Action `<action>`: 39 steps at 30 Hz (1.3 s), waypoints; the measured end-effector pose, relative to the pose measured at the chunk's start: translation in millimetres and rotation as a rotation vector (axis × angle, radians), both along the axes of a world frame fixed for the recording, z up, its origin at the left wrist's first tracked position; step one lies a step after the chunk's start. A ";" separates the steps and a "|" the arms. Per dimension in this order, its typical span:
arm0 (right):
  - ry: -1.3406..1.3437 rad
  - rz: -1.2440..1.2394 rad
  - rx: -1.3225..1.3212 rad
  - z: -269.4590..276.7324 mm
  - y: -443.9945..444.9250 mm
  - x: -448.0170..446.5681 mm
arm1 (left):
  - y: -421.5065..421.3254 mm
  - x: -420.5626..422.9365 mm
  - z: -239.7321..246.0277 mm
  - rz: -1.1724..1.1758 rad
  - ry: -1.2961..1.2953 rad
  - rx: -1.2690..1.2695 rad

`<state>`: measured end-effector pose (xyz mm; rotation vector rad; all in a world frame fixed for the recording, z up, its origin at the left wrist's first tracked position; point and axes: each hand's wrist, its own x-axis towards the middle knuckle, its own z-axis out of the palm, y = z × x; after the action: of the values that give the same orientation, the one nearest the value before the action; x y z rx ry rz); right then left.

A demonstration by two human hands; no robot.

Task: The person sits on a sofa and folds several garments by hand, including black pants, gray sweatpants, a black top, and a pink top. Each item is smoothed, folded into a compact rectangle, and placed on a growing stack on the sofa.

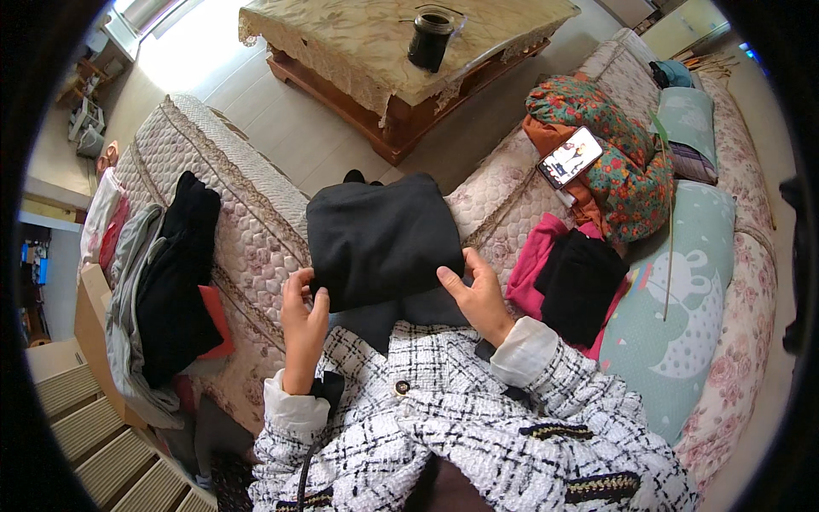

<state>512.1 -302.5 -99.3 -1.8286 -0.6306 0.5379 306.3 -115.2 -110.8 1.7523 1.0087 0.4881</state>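
Note:
A dark grey folded garment [384, 240] rests across my lap, its near edge running between my two hands. My left hand [304, 326] is at the near left corner, fingertips behind the cloth and thumb in front. At the opposite corner, my right hand [481, 296] pinches the edge, thumb on top and fingers partly hidden. What kind of garment it is cannot be told from this side. Close to my right hand, a folded black garment [576, 288] lies over pink clothing [531, 253] on the sofa.
Black clothing [179, 281] and grey clothing [131, 307] are draped at left. A phone [571, 157] with a lit screen lies on a flowered cloth bundle [630, 185]. Green pillows [688, 288] line the sofa [742, 307]. A cloth-covered table [358, 48] holds a dark jar [430, 41].

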 end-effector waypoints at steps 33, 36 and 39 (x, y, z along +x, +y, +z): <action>1.057 0.533 -0.106 13.3 19.1 32.8 | -5.2 -2.3 6.1 0.016 -0.146 -0.049; 0.826 0.705 -0.299 11.2 23.2 35.7 | -6.8 -1.5 12.1 0.029 -0.310 -0.283; 0.870 0.548 -0.434 9.7 23.4 40.1 | -6.5 -0.4 17.1 0.046 -0.359 -0.408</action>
<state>552.1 -279.0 -89.6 -1.5561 -0.4044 1.8230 305.8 -121.8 -93.7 1.2289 0.8242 0.5587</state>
